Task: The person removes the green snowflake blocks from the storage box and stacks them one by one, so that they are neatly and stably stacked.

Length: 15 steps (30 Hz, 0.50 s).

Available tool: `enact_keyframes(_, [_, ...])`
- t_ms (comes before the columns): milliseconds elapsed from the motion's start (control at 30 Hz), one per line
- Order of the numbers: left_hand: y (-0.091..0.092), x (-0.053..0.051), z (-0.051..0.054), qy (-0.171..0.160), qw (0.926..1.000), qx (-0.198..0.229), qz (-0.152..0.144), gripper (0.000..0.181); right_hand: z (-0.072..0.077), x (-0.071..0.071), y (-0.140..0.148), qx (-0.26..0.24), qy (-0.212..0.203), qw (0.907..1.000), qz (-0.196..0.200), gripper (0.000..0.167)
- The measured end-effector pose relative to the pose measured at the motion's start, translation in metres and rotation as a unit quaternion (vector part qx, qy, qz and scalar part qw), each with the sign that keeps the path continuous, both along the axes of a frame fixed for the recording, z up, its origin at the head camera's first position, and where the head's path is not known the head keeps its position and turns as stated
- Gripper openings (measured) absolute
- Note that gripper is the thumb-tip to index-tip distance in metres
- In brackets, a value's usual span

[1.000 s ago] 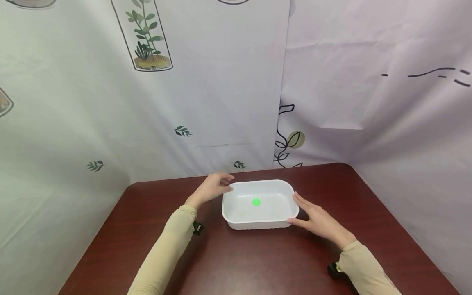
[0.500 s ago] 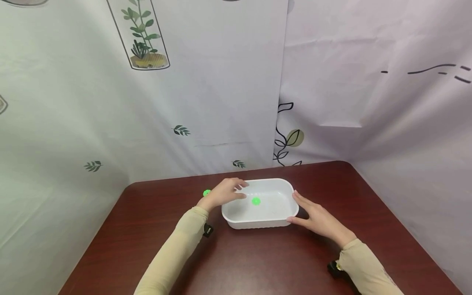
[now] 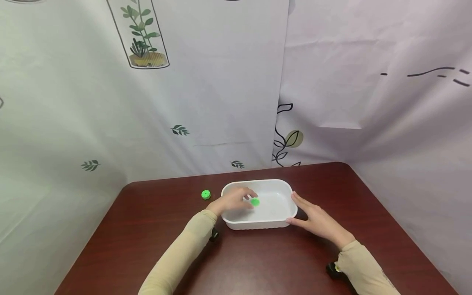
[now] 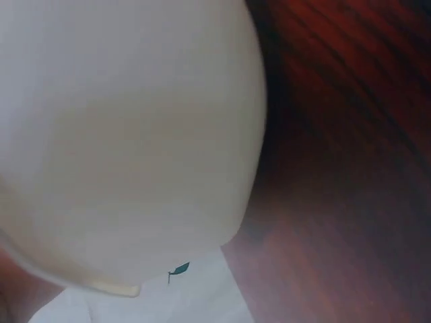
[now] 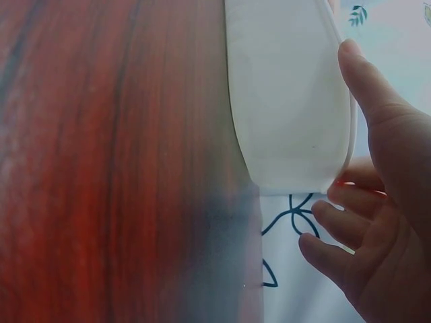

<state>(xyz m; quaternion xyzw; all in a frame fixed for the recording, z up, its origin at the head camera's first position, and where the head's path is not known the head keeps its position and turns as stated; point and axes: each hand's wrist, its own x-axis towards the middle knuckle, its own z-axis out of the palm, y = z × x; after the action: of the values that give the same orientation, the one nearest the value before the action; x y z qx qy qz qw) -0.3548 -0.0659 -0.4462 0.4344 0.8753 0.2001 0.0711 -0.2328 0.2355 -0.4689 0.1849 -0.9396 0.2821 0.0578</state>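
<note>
A white rectangular plastic container (image 3: pixel 265 225) with rounded corners sits on the table. Inside it lies a flat, round bright green piece (image 3: pixel 255 202). My left hand (image 3: pixel 236 199) reaches over the container's left end, thumb and fingers parted on either side of the green piece; I cannot tell whether they touch it. My right hand (image 3: pixel 315 217) holds the container's right end, thumb (image 5: pixel 367 81) at the front corner and fingers toward the back. On the table left of the container sits a second green piece (image 3: pixel 205 194), small and round with a scalloped edge.
The dark red wooden table (image 3: pixel 243 262) extends around the container. Behind it hangs a pale cloth (image 3: pixel 221 90) printed with plants. A black device (image 3: pixel 333 269) is strapped at the right wrist, and another at the left.
My left hand has moved right and down, from beside the container into it, toward the green piece. The second green piece has come into view behind it. My right hand has stayed put.
</note>
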Motion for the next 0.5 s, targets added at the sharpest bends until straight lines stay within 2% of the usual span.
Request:
enact_keyframes(267, [0.001, 0.000, -0.009, -0.032, 0.9994, 0.001, 0.010, 0.042, 0.000, 0.000, -0.001, 0.001, 0.003, 1.0000, 0.000, 0.100])
enact_keyframes(500, [0.006, 0.002, -0.012, -0.016, 0.9997, -0.018, 0.007, 0.038, 0.000, 0.000, 0.000, 0.000, 0.008, 1.0000, -0.001, 0.099])
